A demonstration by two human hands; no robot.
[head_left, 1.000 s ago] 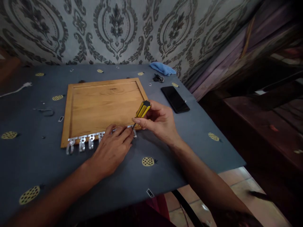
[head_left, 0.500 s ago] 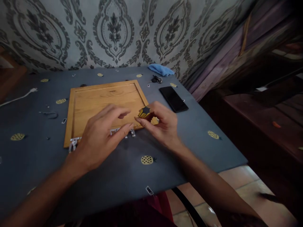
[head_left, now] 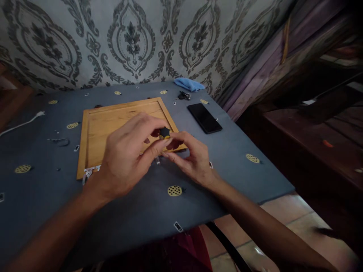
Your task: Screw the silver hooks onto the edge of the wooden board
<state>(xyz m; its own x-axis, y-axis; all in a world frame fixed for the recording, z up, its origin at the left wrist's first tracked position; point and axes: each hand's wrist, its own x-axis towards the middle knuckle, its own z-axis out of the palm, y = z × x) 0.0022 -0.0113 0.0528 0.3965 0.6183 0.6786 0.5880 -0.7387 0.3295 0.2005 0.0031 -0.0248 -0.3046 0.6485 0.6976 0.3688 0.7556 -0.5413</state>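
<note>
The left hand (head_left: 123,156) pinches a screwdriver (head_left: 165,132) above a wooden board (head_left: 103,126), toward its near right corner; the right hand (head_left: 194,158) curls beside it, hold unclear. Apparent screwdriver handling calls for steadiness.

Smooth wooden board (head_left: 99,128), shiny metal clips (head_left: 88,173), glossy phone (head_left: 204,118), matt blue cloth (head_left: 189,84)

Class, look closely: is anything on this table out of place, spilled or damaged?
Nothing stands out as spilled or damaged. Slightly untidy: a thin, curled strand lies loose on the table left of the wooden panel, with small specks nearby.
</note>
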